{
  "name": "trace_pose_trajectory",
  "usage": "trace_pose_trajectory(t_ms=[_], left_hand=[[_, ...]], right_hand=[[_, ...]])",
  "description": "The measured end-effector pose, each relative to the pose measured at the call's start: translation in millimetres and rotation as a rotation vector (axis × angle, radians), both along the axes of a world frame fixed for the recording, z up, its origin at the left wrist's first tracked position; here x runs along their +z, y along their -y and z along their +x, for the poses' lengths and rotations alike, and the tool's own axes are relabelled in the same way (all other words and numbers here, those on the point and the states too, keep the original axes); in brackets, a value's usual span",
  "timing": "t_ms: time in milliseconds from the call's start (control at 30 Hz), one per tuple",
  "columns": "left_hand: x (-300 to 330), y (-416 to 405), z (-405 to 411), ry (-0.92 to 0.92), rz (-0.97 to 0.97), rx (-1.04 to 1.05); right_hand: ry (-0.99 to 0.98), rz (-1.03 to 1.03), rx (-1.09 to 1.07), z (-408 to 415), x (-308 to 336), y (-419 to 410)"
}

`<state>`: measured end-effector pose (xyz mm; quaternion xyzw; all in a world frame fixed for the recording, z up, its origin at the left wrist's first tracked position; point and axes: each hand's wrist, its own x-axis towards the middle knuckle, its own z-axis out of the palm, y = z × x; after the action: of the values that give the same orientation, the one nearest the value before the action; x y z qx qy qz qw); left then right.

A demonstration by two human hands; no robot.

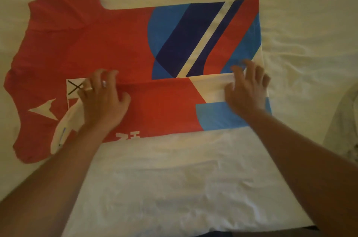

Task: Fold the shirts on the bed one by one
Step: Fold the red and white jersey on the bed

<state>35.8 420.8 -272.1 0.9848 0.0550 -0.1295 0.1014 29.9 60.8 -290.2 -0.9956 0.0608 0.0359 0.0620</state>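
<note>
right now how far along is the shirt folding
Done: the near long side of the red shirt is already turned over onto its body, making a straight edge across the middle. In hand: the left hand and right hand rest on that flap, fingers at its edge. Left: the far side and far sleeve lie unfolded, and no crosswise fold shows. A pale cloth at the right edge may be another shirt; I cannot tell.

Dim, warm yellowish light. Soft overall, slightly blurred. Faint shadows under forearms on bed [174, 178]. Wide-angle bowing at edges. No glare.
</note>
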Motion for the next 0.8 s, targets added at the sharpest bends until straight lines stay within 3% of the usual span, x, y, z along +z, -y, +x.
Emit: trace_pose_trajectory(t_ms=[67, 133, 233, 367, 433, 533, 633, 733, 800], left_hand=[[-10.7, 25.7, -31.0, 0.047, 0.037, -0.176], [-26.2, 39.5, -50.7, -0.019, 0.098, -0.306], [-45.4, 41.1, -52.1, -0.081, 0.113, -0.339], [-50.7, 37.8, -51.4, -0.083, 0.092, -0.346], [-42.9, 40.2, -51.2, -0.099, 0.077, -0.338], [-21.1, 37.5, -55.2, -0.007, 0.056, -0.25], [4.1, 10.4, -76.4, 0.096, 0.078, -0.028], [15.8, -34.9, -108.1, 0.07, 0.171, 0.2], [17.1, -62.5, -121.7, 0.005, 0.257, 0.19]], right_hand=[[0.016, 0.074, 0.082, -23.4, -10.7, -26.0], [-0.071, 0.094, 0.166, -41.1, -21.4, -41.7], [-0.201, 0.024, 0.199, -51.6, -35.7, -27.5], [-0.249, 0.001, 0.014, -50.7, -37.0, 19.1], [-0.261, -0.044, 0.022, -51.0, -29.9, 31.0], [-0.266, -0.072, 0.021, -49.6, -16.2, 22.7], [-0.231, -0.075, 0.057, -53.8, -0.5, -13.7], [-0.251, -0.001, 0.235, -66.2, 9.5, -74.6], [-0.29, 0.085, 0.336, -72.5, 15.5, -119.1]])
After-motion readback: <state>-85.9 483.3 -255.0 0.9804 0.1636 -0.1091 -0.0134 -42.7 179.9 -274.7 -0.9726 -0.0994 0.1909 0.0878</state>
